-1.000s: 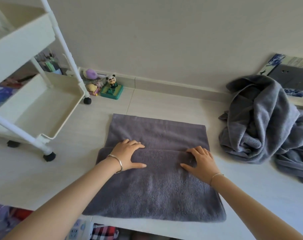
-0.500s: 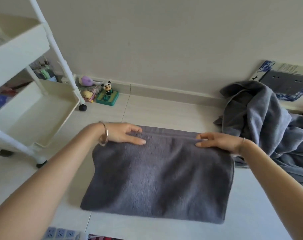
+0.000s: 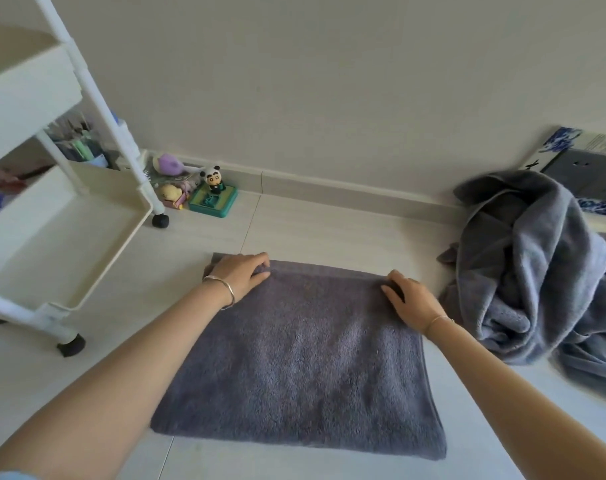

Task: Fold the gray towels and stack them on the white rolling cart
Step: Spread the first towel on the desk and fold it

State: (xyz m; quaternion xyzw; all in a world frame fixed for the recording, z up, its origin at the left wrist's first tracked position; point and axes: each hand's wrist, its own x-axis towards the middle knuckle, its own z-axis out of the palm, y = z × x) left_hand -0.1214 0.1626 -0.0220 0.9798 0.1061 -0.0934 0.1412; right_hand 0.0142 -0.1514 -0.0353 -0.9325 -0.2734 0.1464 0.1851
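A dark gray towel [image 3: 301, 362] lies folded in half on the pale floor in front of me. My left hand [image 3: 241, 273] rests on its far left corner, fingers curled over the doubled edge. At the far right corner my right hand [image 3: 410, 301] presses down with the fingers bent onto the cloth. A heap of unfolded gray towels [image 3: 536, 268] sits on the floor to the right. The white rolling cart [image 3: 87, 209] stands at the left; what I see of its lower tray holds nothing.
Small toys, among them a panda figure on a green base [image 3: 213, 195], sit by the baseboard behind the cart's black caster [image 3: 160, 220]. A blue-patterned flat item [image 3: 592, 168] leans on the wall behind the towel heap.
The near half of the towel was carried over onto the far half. My hands moved from the towel's middle to its far edge, then apart toward the far corners.
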